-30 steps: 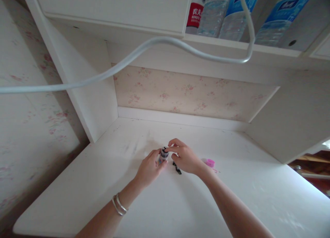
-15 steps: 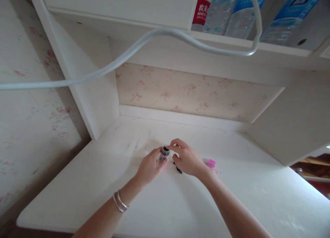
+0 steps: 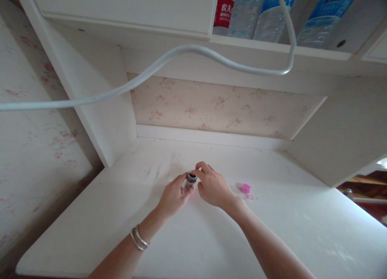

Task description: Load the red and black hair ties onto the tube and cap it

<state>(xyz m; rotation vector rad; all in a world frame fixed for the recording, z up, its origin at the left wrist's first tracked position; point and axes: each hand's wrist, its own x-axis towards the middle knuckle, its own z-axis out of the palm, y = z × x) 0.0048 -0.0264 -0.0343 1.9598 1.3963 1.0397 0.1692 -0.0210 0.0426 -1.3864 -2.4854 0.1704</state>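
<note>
My left hand (image 3: 173, 197) is wrapped round a small clear jar (image 3: 190, 180) with a coloured print on its side, held tilted above the table. Its mouth is uncapped, and something dark shows inside. My right hand (image 3: 211, 185) is at the jar's mouth with its fingers bent, the index fingertip at the rim. What these fingers hold, if anything, is hidden. To the right of my right hand, a pink cap (image 3: 246, 188) with a loop lies on the table.
The white table (image 3: 181, 246) runs back to a low ledge under flowered wallpaper. A white cable (image 3: 193, 49) hangs across the upper view. Above, a shelf holds several plastic bottles (image 3: 246, 13). White side panels (image 3: 99, 109) close in the left and right.
My right hand has drawn in slightly, its fingers more bent at the jar's mouth. The black strip seen beneath it on the table is no longer in view. The camera has shifted slightly.
</note>
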